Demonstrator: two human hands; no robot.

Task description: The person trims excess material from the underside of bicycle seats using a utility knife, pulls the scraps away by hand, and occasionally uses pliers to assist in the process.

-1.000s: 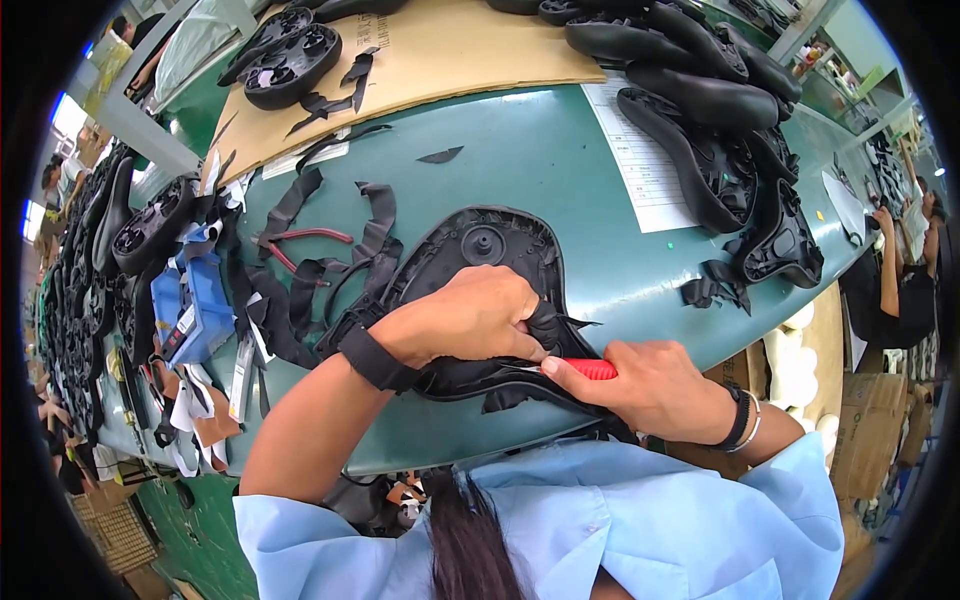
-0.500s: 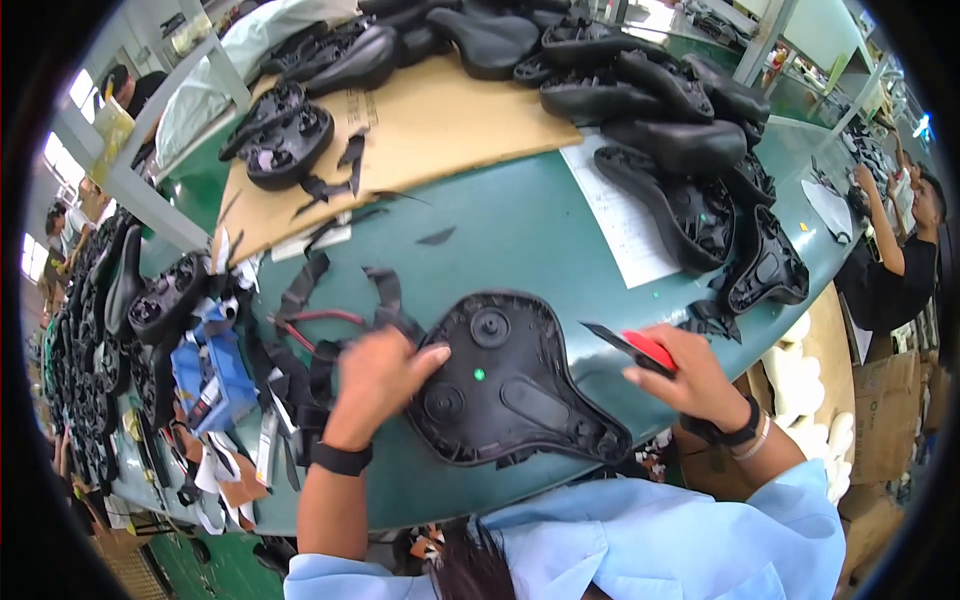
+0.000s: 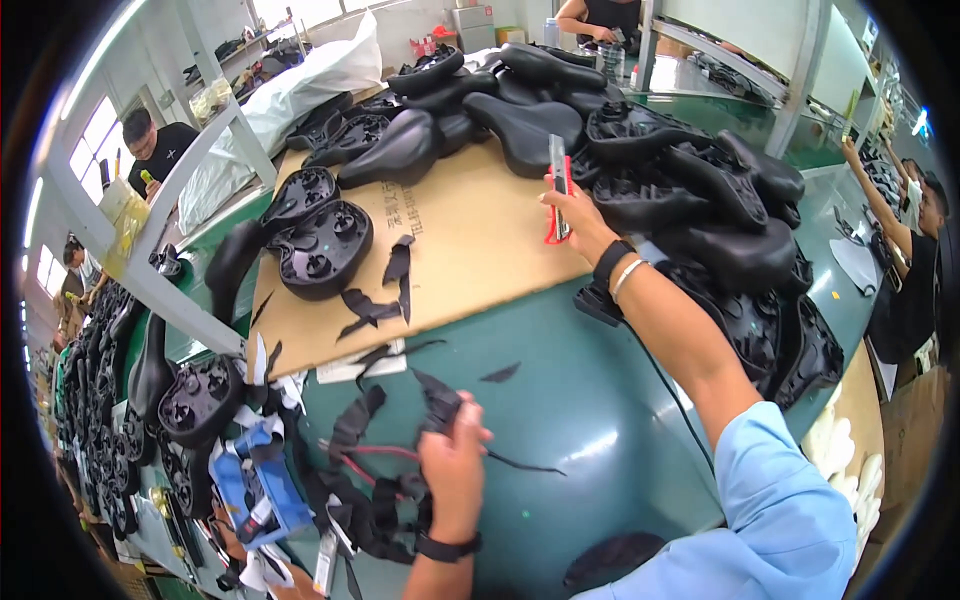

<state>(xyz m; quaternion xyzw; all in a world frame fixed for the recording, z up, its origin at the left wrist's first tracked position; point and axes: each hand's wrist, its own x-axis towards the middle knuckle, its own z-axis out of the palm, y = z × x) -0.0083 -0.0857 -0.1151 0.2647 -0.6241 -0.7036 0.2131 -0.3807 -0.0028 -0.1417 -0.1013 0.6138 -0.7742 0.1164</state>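
My right hand is stretched out over the far edge of a brown cardboard sheet, shut on a red-handled utility knife held upright. It hovers just in front of a pile of black bicycle saddles. My left hand is close to me on the green table, fingers closed on a black trimmed strip from a heap of black scraps. A dark rounded shape lies by my chest; I cannot tell what it is.
Upturned saddle bases lie on the cardboard's left end, and more line the left edge. A blue holder sits among scraps. A white bag lies at the back. Other people work at the left, right and top.
Both hands have left the saddle base I was trimming; it is gone from the table's middle. My right hand reached far forward with the knife, and my left took hold of a scrap strip.
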